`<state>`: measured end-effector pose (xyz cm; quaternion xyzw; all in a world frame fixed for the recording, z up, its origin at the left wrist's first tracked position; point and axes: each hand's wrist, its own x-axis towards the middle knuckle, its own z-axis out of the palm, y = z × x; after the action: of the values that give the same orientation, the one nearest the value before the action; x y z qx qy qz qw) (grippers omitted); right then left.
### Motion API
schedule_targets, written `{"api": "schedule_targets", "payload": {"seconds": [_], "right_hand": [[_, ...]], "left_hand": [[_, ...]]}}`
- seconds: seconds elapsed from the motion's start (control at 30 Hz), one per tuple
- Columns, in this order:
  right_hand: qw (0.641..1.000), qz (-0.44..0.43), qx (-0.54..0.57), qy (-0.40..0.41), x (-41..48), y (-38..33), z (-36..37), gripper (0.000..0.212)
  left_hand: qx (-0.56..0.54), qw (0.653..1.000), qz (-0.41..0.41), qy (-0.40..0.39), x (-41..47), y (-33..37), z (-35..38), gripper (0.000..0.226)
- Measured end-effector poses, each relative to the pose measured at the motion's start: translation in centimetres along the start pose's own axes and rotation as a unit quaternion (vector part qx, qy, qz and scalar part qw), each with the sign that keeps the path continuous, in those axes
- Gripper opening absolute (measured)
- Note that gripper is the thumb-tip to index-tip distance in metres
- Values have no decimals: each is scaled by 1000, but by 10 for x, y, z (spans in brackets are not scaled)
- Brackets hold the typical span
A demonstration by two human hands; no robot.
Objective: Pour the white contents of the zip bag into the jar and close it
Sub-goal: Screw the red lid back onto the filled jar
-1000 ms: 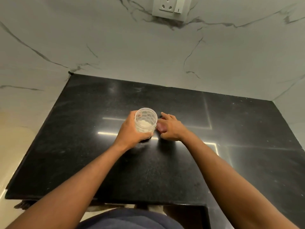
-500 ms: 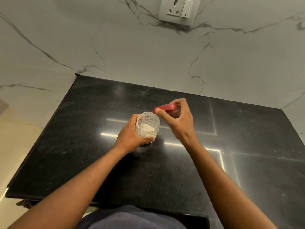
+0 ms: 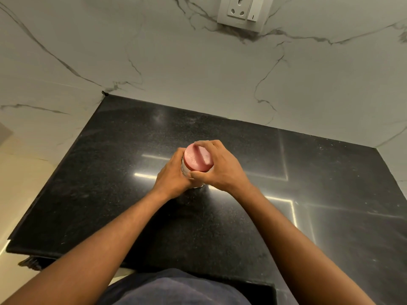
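Note:
A small clear glass jar [image 3: 184, 170] stands on the black stone counter [image 3: 110, 172], mostly hidden by both hands. A red lid [image 3: 197, 159] sits on top of the jar's mouth. My left hand [image 3: 172, 175] grips the jar's side from the left. My right hand [image 3: 220, 168] curls its fingers and thumb round the lid's rim from the right. The jar's white contents are hidden under the lid. No zip bag is in view.
White marble walls rise behind and to the left of the counter. A wall socket with a switch [image 3: 242, 13] sits high on the back wall. The counter's front edge [image 3: 66, 256] is near my body.
My right hand picked up the red lid from beside the jar, carried it over and set it on the jar's mouth. My left hand kept holding the jar.

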<state>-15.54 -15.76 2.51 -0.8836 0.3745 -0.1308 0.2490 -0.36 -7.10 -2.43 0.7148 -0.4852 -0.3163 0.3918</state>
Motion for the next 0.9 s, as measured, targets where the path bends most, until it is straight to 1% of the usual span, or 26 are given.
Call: {"api": "schedule_targets", "payload": {"seconds": [0.03,0.1,0.3,0.47,0.6,0.73,0.9], "right_hand": [[1000,1,-23,-15,2,-1,-2,84],[997,7,-63,-36,5,-3,-6,89],[985,-4,-158,-69,15,-16,-17,89],[974,-20,-200,-101,27,-28,-23,86],[966,-42,-225,-119,31,-33,-27,88],[960,-48,-247,-123,32,-35,-26,91],[952,-31,-284,-112,38,-35,-30,91]], "left_hand": [[0,1000,-1,-1,0,0,0,98],[0,1000,-2,-2,0,0,0,96],[11,1000,-1,-4,2,-3,0,94],[20,1000,11,4,2,-5,2,92],[19,1000,10,11,4,-8,4,91],[20,1000,14,14,4,-10,6,95],[23,1000,13,13,4,-14,7,91]]}}
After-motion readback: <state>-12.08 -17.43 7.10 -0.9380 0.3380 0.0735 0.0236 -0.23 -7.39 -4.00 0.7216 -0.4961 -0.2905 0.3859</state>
